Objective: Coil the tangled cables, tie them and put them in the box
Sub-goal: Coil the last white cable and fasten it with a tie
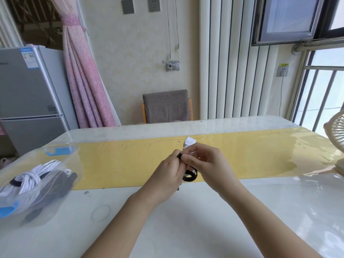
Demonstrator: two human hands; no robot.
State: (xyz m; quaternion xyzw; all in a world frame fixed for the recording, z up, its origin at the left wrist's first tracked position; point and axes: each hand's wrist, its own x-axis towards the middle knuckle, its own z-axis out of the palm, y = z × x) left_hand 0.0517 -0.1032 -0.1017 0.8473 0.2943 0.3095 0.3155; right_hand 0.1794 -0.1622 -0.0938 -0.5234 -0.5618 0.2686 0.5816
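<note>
Holding: both hands meet at frame centre, raised over the table [186,220], w/ a small white cable [190,142] between them.
Cable: white, smooth; flat blocky plug end sticks up above the fingertips; rest of the bundle is mostly hidden behind the fingers.
Strap: black strap [189,177], soft fabric-like band, curls in a loop below the hands; its short end pokes out between the two hands.
Left hand: left hand [167,174] comes in from lower centre, fingers curled tight, thumb & forefinger pinching the strap end.
Right hand: right hand [206,161] from lower right, fingers bent, tips together, clamped on the cable just under the plug, touching the left fingertips.
Box: clear plastic box [55,159] w/ blue latches, lower left of frame, well apart from the hands.
In box: a coiled white cord [31,176] w/ a dark band round it, plus a dark bundle [55,185] beside it.
Table: glossy white top w/ a yellow strip [121,164] running across under a clear shiny cover.
Edges: cream fan [337,142] at right edge; grey chair [166,107] behind the table.
</note>
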